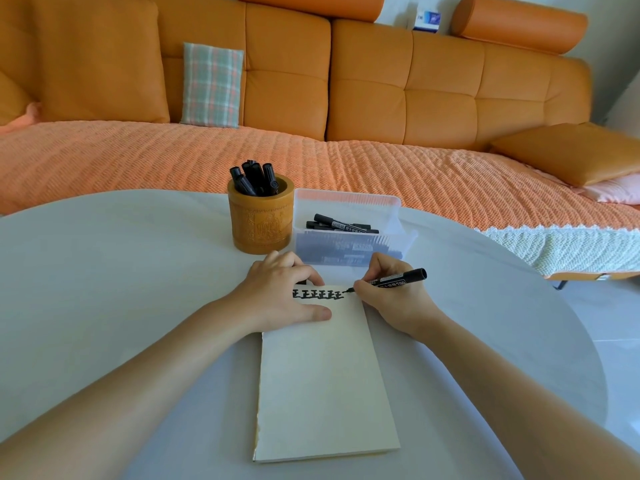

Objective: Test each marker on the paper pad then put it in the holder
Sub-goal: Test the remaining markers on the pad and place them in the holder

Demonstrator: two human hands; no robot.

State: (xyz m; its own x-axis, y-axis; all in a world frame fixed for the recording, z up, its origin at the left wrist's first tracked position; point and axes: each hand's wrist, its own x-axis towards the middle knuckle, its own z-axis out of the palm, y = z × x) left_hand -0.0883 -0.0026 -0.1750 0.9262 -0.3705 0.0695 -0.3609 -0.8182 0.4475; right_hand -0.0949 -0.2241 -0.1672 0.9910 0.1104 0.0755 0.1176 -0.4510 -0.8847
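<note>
place: home living room | why: big orange sofa (381,98) far past the fingers (304,271), checked pillow (211,84) on it | round white table (104,271) under them

The left forearm (138,375) and right forearm (519,386) reach in from the lower corners and converge. The left hand (284,296) lies palm down, fingers bent, tips pressing downward, thumb stretched flat to the right. The right hand (391,299) rests on its outer edge, thumb and fingers pinching a marker (398,278), its tip pointing left.
</note>
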